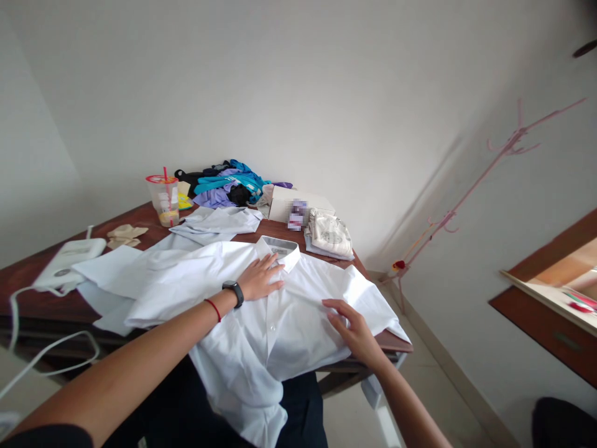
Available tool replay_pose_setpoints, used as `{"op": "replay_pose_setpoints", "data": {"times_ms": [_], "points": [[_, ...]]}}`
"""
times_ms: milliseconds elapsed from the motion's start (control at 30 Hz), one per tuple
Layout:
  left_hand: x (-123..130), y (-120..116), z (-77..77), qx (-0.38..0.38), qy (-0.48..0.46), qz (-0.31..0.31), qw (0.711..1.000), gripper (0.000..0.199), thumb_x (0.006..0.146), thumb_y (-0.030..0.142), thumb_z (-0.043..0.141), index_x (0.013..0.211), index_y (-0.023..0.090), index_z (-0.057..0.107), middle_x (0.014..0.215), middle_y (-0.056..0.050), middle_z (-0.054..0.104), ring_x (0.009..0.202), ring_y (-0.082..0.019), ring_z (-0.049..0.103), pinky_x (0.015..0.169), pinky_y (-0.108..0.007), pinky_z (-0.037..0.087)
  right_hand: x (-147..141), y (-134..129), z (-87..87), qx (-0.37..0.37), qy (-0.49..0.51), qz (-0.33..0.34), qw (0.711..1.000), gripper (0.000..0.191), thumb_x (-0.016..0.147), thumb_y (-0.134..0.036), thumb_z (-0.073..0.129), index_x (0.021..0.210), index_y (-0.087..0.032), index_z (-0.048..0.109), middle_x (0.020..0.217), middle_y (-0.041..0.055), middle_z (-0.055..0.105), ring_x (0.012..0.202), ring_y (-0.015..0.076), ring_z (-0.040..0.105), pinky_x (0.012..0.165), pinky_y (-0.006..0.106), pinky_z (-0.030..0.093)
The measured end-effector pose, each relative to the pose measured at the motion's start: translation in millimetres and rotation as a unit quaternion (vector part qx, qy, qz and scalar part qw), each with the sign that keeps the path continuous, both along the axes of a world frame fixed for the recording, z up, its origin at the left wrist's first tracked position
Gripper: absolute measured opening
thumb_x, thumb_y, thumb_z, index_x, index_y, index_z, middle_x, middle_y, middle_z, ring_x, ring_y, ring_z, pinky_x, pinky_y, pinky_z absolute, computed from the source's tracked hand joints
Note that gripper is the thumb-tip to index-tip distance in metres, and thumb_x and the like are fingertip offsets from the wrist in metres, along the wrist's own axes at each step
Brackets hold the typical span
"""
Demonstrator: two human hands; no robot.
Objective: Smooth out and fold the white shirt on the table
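Observation:
A white collared shirt (pixel 298 311) lies spread over the brown table (pixel 153 218), front side up, its lower part hanging over the near edge. My left hand (pixel 261 277) rests flat on the shirt just below the collar, fingers spread, with a black band and a red string on the wrist. On the right side of the shirt front, my right hand (pixel 349 323) touches the cloth with its fingers apart and slightly bent. Neither hand grips the fabric. Under the shirt's left side and behind it lie pale blue-white garments (pixel 219 221).
Behind are a plastic cup (pixel 165 199) with a red straw, piled clothes (pixel 237 183), a white box (pixel 280 205) and folded clothes (pixel 330 233). A white device (pixel 69 264) with a cable sits left. A pink coat rack (pixel 480 180) leans in view at right.

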State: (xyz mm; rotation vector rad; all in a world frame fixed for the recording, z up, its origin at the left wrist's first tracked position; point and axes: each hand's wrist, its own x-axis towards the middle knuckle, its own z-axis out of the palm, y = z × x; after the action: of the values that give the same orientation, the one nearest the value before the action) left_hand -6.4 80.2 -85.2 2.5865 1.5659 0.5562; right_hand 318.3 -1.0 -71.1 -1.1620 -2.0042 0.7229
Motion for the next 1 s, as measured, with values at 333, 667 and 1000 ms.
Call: {"op": "replay_pose_setpoints", "data": {"times_ms": [333,667,1000], "points": [[0.4,1.8,2.4,0.007,0.019,0.019,1.000,0.059,0.102,0.056,0.040,0.152,0.025,0.048,0.166,-0.011,0.032,0.153,-0.037,0.026,0.119,-0.054,0.027,25.5,-87.2,-62.5,-0.052,0.206,-0.279,0.937,0.051,0.079,-0.060,0.074,0.107,-0.018,0.069,0.107,0.0131,0.071,0.091,0.0265,0.069,0.071,0.033,0.057],[7.5,48.2,43.0,0.001,0.050,0.049,0.998,0.035,0.097,0.042,0.049,0.111,0.021,0.073,0.125,-0.012,0.070,0.131,-0.035,0.052,0.116,-0.063,0.021,-1.1,-81.5,-71.6,-0.227,0.374,-0.171,0.883,0.054,0.066,-0.060,0.086,0.096,-0.017,0.072,0.090,0.0098,0.078,0.087,0.0277,0.074,0.086,0.039,0.057],[6.7,88.8,59.5,-0.015,0.038,0.122,0.992,0.038,0.103,0.043,0.035,0.104,0.023,0.068,0.121,-0.011,0.069,0.118,-0.033,0.059,0.104,-0.052,0.039,33.3,-73.2,-27.5,-0.160,0.450,-0.252,0.842,0.036,0.079,-0.054,0.075,0.097,-0.022,0.074,0.085,0.0029,0.074,0.070,0.0193,0.065,0.058,0.027,0.052]]}}
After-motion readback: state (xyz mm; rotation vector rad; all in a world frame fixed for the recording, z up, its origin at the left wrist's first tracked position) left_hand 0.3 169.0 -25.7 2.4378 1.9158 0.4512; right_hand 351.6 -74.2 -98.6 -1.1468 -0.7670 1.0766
